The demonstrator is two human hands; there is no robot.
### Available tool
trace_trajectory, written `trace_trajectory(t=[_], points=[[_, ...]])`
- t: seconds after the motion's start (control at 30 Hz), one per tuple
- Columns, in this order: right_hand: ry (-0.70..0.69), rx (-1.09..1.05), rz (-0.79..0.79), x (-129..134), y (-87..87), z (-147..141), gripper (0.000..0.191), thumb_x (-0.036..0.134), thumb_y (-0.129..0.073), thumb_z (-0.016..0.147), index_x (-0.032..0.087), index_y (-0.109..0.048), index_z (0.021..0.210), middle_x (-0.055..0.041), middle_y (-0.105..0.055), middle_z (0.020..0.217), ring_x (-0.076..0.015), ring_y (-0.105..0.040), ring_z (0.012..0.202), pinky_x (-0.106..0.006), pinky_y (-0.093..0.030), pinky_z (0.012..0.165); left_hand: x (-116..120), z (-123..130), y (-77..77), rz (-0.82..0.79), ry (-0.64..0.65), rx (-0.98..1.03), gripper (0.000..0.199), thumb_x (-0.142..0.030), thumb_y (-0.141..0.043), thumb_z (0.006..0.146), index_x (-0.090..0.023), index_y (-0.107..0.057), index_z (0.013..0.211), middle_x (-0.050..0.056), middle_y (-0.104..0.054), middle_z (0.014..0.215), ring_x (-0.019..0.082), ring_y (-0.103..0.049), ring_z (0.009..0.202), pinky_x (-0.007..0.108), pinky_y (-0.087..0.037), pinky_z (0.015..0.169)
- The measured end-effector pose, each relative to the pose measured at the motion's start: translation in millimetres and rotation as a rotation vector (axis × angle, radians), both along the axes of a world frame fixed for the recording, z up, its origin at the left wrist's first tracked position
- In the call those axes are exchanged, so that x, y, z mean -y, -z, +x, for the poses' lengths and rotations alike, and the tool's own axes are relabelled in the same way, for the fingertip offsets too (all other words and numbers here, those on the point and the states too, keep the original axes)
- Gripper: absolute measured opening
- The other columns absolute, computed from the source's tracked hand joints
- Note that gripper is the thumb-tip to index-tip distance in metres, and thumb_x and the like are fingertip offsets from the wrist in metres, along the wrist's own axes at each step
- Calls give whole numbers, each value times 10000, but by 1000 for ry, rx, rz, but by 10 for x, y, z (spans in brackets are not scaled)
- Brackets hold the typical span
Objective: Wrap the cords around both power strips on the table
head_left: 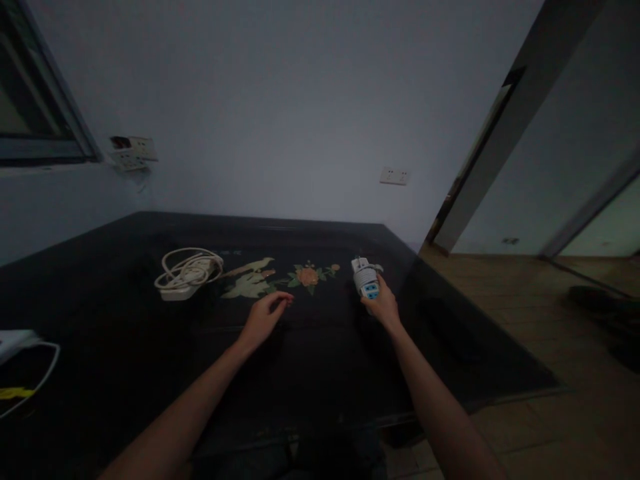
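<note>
Forearms (197,393) reach over the dark surface (320,367). The right hand (385,305) grasps the near end of the cord-wrapped power strip (367,277), whose long axis points away, slightly left. The left hand (264,318), loosely curled and visibly empty, sits well left; a coiled cable (193,270) lies farther left.

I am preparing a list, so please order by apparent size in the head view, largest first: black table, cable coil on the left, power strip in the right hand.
1. Black table
2. Cable coil
3. Power strip, partly hidden by the right hand
</note>
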State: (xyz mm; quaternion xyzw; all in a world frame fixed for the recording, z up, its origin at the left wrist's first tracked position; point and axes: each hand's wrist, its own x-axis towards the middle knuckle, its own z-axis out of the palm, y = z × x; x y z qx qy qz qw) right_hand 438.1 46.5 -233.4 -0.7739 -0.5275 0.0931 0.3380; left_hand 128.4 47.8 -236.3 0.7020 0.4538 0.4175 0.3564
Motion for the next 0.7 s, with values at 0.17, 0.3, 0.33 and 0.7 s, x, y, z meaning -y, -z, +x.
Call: trace_trajectory(t=[0.17,0.3,0.33,0.7], points=[[4,41,-55,-22,93,72,849,263,-673,641,160,-340,1415,-159,-589,1230,-307,-580,1112,-380,-449,909,27,50,10,33,44,-70,254,-333,-476,848,-176,-653,938,45,-694,850,193,-651,841,296,-482,802],[-27,48,-53,-63,118,127,838,253,-674,650,144,-341,1411,-163,-584,1243,-300,-569,1137,-364,-444,921,46,27,17,35,76,-83,263,-318,-448,865,-163,-643,950,40,-674,802,182,-645,798,279,-479,759],[-37,47,-50,-71,122,143,826,260,-673,658,144,-346,1407,-163,-583,1246,-298,-569,1139,-362,-444,923,49,24,22,33,83,-86,265,-317,-444,868,-162,-642,950,40,-671,795,181,-644,785,279,-479,751],[-118,57,64,-95,228,314,873,336,-729,619,129,-363,1384,-188,-505,1326,-300,-520,1196,-388,-433,952,86,65,18,1,182,-142,261,-302,-417,880,-160,-628,938,33,-659,751,166,-627,725,280,-460,710]])
